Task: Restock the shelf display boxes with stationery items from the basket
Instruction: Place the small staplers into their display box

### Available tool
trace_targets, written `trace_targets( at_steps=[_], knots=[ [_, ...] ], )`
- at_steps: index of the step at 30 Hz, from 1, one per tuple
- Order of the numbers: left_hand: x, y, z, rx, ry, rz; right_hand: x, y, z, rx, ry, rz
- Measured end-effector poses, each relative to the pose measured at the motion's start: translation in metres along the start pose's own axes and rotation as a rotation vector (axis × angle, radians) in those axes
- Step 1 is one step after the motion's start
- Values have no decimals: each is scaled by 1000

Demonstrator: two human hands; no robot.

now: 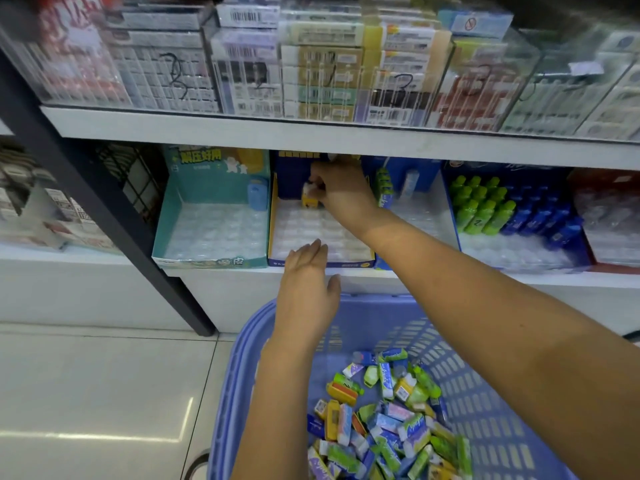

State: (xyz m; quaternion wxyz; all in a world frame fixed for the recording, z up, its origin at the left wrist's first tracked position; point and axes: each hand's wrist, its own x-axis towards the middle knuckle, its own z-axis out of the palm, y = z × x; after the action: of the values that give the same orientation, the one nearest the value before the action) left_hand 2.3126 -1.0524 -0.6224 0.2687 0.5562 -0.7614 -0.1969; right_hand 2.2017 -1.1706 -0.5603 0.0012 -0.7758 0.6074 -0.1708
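My right hand (pixel 337 190) reaches deep into the dark blue display box (pixel 322 262) on the lower shelf and pinches a small yellow and white eraser (pixel 309 197) at the box's back row. My left hand (pixel 308 289) hovers with straight fingers over the front edge of that same box, holding nothing. Below, the blue plastic basket (pixel 491 393) holds several small colourful erasers (pixel 388 420) in green, yellow, blue and pink.
A teal display box (pixel 211 259) with one blue item (pixel 258 195) stands left of the dark blue one. To the right are a blue box with green erasers (pixel 384 188) and a tray of green and blue bottles (pixel 498 209). A black shelf post (pixel 114 206) runs down the left.
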Motion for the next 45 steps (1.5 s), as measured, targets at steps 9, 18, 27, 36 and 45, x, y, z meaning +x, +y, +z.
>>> trace_targets(
  at_steps=[9,18,27,36,45],
  knots=[
    [-27,19,4,-295,281,41,-39,-4,-30,101,-83,87],
    [-86,-17,118,42,-791,-161,-247,57,55,100,-811,343],
    [-119,-30,157,-11,-1134,-156,-305,67,130,65,-1026,40],
    [-124,-40,160,-196,-1026,-351,-304,61,131,37,-1064,100],
    [-112,-23,150,-367,-845,-394,-289,75,97,411,-767,480]
  ],
)
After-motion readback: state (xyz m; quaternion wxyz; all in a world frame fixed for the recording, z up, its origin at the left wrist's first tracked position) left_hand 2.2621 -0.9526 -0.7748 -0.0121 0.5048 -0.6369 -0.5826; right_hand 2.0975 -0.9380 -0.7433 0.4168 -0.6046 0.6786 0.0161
